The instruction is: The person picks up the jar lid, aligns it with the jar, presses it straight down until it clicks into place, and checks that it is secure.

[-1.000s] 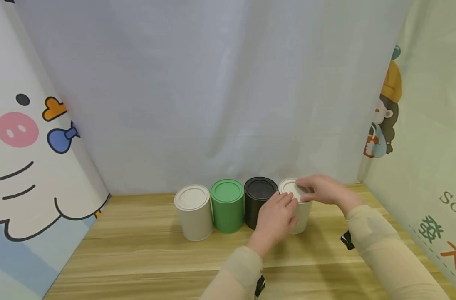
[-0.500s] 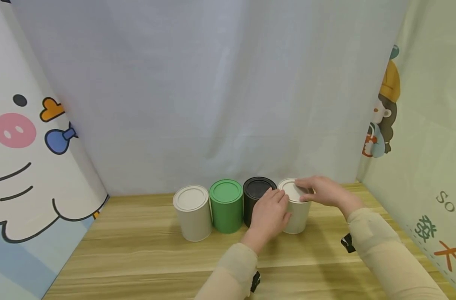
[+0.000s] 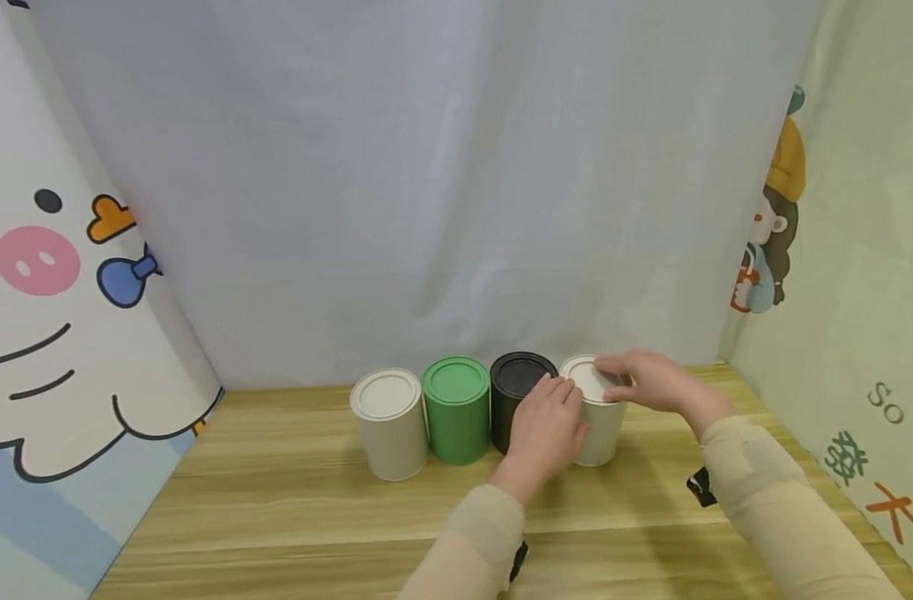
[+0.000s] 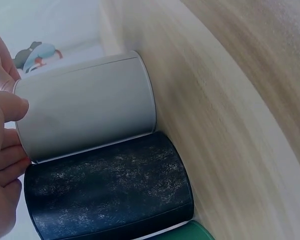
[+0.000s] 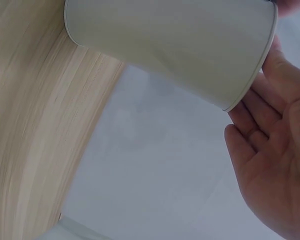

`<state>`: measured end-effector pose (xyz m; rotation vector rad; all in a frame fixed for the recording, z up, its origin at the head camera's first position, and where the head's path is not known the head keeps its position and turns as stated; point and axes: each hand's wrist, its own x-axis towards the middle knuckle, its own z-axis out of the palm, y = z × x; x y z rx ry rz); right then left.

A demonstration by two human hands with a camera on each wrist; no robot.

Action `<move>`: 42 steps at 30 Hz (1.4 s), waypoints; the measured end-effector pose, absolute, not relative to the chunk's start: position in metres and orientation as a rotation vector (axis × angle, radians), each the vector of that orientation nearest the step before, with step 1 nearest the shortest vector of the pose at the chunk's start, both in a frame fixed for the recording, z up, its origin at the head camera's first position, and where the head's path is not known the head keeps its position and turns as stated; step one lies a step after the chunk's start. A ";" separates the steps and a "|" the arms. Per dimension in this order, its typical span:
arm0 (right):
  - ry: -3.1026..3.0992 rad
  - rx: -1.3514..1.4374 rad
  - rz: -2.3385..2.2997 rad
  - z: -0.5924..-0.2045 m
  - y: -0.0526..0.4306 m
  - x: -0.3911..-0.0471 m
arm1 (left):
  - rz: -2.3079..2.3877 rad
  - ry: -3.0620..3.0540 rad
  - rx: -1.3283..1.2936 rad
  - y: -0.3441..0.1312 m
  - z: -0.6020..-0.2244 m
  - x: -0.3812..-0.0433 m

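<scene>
Side by side stand a white can (image 3: 392, 433) at the left, a green can (image 3: 458, 425), a black can (image 3: 518, 379) and a second white can (image 3: 601, 433) at the right, all upright with lids on. My left hand (image 3: 545, 429) is in front of the black can and the right-hand white can; in the left wrist view its thumb (image 4: 15, 106) is at that white can's top edge. My right hand (image 3: 659, 382) is over the right side of the same white can's lid, fingers extended. The right wrist view shows its fingers (image 5: 262, 107) along the lid's edge.
The cans stand on a wood-grain table (image 3: 291, 492), near its back edge. Behind it hangs a pale grey cloth (image 3: 456, 183). Printed cartoon sheets close off the left side (image 3: 67, 350) and the right side (image 3: 846, 292).
My left hand has shifted slightly left, away from the right-hand white can's lid, towards the black can. My right hand and the cans look nearly unmoved.
</scene>
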<state>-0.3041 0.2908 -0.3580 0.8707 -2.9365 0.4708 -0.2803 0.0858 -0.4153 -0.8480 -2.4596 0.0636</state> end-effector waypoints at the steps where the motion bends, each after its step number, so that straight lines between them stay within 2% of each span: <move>1: -2.935 0.872 0.468 -0.358 0.291 -0.304 | 0.069 -2.463 -0.848 0.086 -0.415 -0.280; 14: -2.913 0.887 0.500 -0.361 0.288 -0.300 | 0.044 -2.497 -0.842 0.082 -0.417 -0.274; 25: -2.862 0.913 0.507 -0.366 0.288 -0.299 | -0.153 -2.477 -0.898 0.070 -0.413 -0.265; 42: -2.569 0.785 0.606 -0.396 0.294 -0.291 | -0.310 -2.332 -0.937 0.007 -0.451 -0.241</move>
